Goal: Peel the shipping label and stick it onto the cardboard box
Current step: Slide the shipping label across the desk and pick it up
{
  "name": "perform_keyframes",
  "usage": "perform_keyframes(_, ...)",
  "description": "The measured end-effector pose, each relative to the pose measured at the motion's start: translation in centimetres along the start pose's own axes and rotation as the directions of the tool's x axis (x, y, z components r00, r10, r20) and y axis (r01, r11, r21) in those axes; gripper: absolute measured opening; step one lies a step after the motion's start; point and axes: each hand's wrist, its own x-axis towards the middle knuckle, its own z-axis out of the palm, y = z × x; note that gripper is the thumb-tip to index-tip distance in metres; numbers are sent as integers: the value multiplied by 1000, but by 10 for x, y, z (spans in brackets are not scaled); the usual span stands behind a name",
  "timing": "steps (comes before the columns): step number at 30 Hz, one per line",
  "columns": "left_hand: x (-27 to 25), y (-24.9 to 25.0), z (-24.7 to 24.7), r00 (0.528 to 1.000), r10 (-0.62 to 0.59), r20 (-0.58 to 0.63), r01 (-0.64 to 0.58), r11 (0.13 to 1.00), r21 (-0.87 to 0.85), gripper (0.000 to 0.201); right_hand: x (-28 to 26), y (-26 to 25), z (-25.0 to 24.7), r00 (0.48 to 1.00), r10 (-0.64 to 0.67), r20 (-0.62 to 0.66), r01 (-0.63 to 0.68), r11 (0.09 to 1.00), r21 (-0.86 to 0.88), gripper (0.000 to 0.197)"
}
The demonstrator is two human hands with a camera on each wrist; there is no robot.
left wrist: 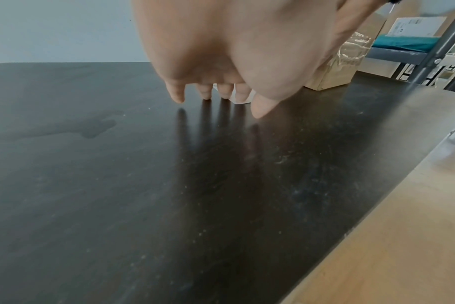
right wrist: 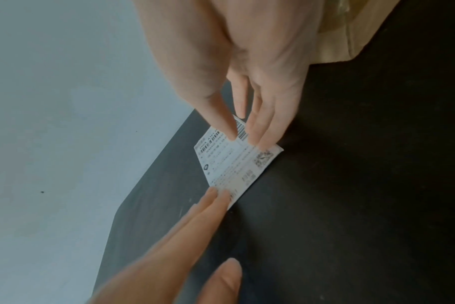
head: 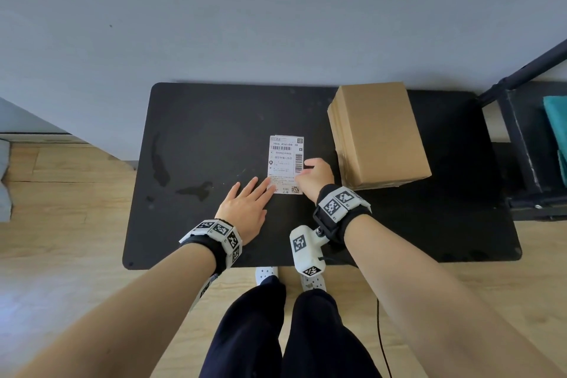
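A white shipping label (head: 285, 159) with barcodes lies flat on the black table (head: 208, 120), left of the brown cardboard box (head: 380, 132). My left hand (head: 254, 190) is flat, fingers straight, and its fingertips (right wrist: 216, 195) rest on the label's near left corner. My right hand (head: 316, 175) sits at the label's right edge beside the box. In the right wrist view its thumb and fingertips (right wrist: 257, 137) close together on that edge of the label (right wrist: 234, 164). The left wrist view shows only a white sliver of label (left wrist: 237, 100) behind my fingers.
A dark metal rack (head: 521, 144) holding something teal (head: 555, 132) stands right of the table. Dull stains (head: 161, 166) mark the table's left half. A grey wall runs behind the table, and the wooden floor (head: 61, 193) lies left and near.
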Motion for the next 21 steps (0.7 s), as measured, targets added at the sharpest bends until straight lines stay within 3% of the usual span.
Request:
perform_keyframes(3, 1, 0, -2, 1000, 9, -8, -9, 1000, 5, 56, 4, -1, 3, 999, 9, 34, -10, 1000, 11, 28)
perform_keyframes(6, 0, -3, -4, 999, 31, -16, -30, 999, 39, 54, 13, -1, 3, 1000, 2, 2, -2, 998, -55, 41)
perform_keyframes(11, -4, -12, -1, 995, 97, -20, -95, 990, 108, 54, 27, -4, 4, 980, -190, -58, 166, 943, -288, 35)
perform_keyframes(15, -7, -19, 2, 991, 130, -44, -124, 985, 116, 53, 31, -5, 2, 982, -185, -43, 154, 908, -389, 64)
perform_keyframes(21, -8, -21, 1, 990, 135, -38, -130, 986, 103, 53, 29, -9, 1, 987, -159, -31, 124, 863, -489, 57)
